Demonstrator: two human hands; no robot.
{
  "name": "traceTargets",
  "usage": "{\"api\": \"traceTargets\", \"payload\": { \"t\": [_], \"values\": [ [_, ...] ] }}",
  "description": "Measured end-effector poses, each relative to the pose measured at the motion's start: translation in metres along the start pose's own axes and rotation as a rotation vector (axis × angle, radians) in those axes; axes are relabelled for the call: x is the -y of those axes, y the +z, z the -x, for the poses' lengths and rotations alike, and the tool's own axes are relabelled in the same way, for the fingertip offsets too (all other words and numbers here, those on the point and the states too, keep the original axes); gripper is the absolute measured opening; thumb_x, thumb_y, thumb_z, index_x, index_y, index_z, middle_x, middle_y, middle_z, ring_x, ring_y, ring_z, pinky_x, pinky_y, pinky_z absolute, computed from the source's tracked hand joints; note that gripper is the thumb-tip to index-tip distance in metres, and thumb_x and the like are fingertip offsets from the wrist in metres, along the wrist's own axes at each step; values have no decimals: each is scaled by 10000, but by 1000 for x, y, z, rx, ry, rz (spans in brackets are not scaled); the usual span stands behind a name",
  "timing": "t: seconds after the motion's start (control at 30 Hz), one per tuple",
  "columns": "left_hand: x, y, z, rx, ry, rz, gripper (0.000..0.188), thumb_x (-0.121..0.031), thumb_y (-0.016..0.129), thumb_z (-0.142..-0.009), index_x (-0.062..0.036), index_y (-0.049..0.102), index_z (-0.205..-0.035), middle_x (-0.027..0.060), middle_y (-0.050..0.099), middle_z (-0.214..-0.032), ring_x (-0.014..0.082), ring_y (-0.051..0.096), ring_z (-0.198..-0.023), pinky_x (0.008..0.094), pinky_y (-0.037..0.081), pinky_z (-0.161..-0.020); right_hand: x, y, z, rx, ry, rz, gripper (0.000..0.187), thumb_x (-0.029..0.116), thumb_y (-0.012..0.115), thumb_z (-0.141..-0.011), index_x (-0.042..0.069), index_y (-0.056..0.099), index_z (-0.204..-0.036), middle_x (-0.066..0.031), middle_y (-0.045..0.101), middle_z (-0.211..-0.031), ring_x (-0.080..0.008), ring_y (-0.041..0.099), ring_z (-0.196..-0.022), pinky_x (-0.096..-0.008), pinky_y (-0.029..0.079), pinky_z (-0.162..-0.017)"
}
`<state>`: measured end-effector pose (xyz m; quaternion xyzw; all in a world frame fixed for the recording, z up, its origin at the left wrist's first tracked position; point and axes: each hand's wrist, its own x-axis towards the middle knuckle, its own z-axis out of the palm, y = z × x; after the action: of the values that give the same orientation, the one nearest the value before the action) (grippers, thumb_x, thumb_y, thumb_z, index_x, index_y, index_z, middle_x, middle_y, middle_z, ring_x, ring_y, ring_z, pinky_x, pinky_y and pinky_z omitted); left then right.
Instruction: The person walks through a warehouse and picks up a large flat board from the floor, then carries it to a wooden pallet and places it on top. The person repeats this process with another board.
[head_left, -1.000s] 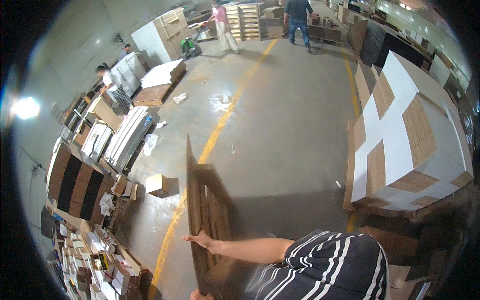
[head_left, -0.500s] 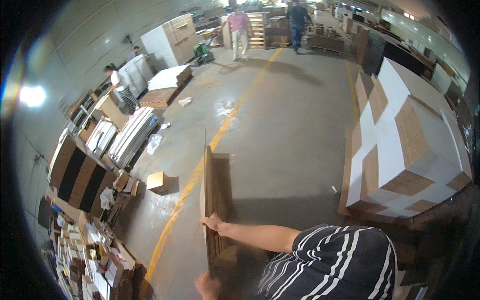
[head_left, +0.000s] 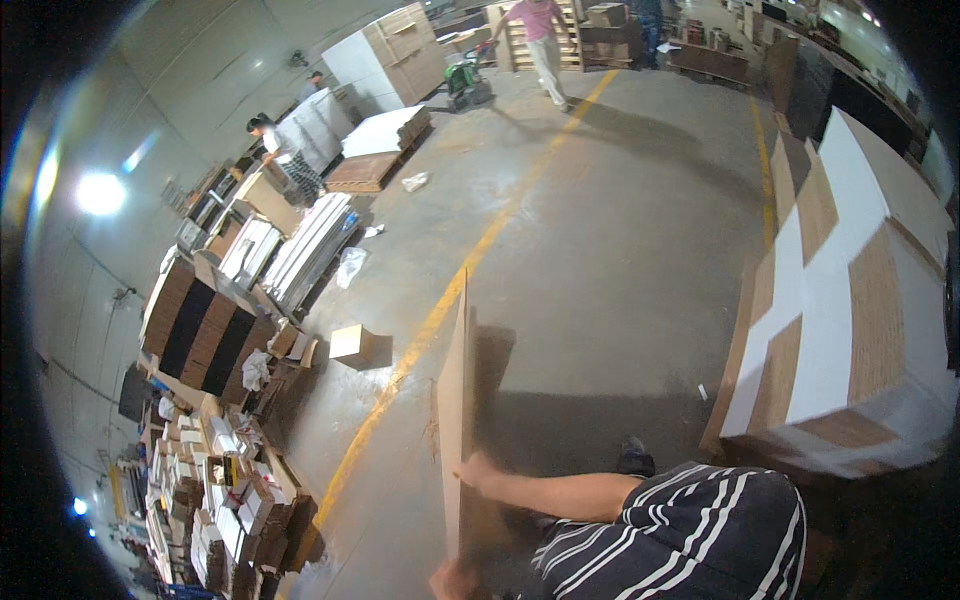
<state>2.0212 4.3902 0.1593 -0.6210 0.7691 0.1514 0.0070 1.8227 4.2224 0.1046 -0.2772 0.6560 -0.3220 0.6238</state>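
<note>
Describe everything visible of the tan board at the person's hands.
The board is thin, flat and tan, apparently wood or fibreboard. It stands on edge, seen nearly edge-on, with a plain, paler face toward the left. Its far end narrows in view and overlaps the yellow floor line. The right hand touches its right side; the blurred left hand is at its near end, contact unclear. Whether it rests on the floor cannot be told.

Note yellow line [head_left: 400, 378] along grey floor [head_left: 620, 230], small box [head_left: 350, 344] left of it; see white-and-brown stack [head_left: 815, 290] at right.
</note>
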Motion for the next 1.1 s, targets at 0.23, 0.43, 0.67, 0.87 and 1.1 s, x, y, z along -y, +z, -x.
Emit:
{"api": "traceTargets", "payload": {
  "t": [0.23,0.43,0.67,0.87,1.1],
  "values": [
    [-90,-7,-9,-67,-60,87,324,-237,662,-665,-131,611,-966,144,613,-817,354,591,-742,445,487,-626,2,-52,-16,190,-14,60,418,256,650,-652,-98,615,-873,-245,626,-874,-323,615,-834,-378,470,-755],
    [-131,6,-40,-78,-154,45,293,-223,659,-668,-135,613,-944,134,604,-806,351,587,-714,443,486,-620,30,-88,-32,143,-19,113,485,242,646,-672,-114,573,-994,-270,604,-974,-344,593,-950,-372,458,-826],
    [-140,20,-81,-96,-246,104,217,-232,660,-684,-140,625,-877,139,588,-745,367,577,-674,456,473,-589,66,-110,-72,404,48,216,838,323,586,-742,-93,189,-1351,-305,411,-1268,-375,444,-1166,-370,367,-978],
    [-150,11,-123,-25,-201,14,213,-268,561,-792,-68,609,-846,137,595,-679,347,584,-594,437,470,-546,90,-108,-126,397,-12,177,1035,324,594,-695,-68,-73,-1382,-301,418,-1251,-348,486,-1097,-371,408,-903],
    [-188,-8,-173,96,-447,57,229,-293,538,-814,-116,628,-928,168,611,-827,393,583,-764,483,467,-666,110,-108,-160,285,-39,211,731,339,576,-711,-122,339,-1227,-116,482,-613,-229,460,-582,-411,372,-556]
  ]
}}
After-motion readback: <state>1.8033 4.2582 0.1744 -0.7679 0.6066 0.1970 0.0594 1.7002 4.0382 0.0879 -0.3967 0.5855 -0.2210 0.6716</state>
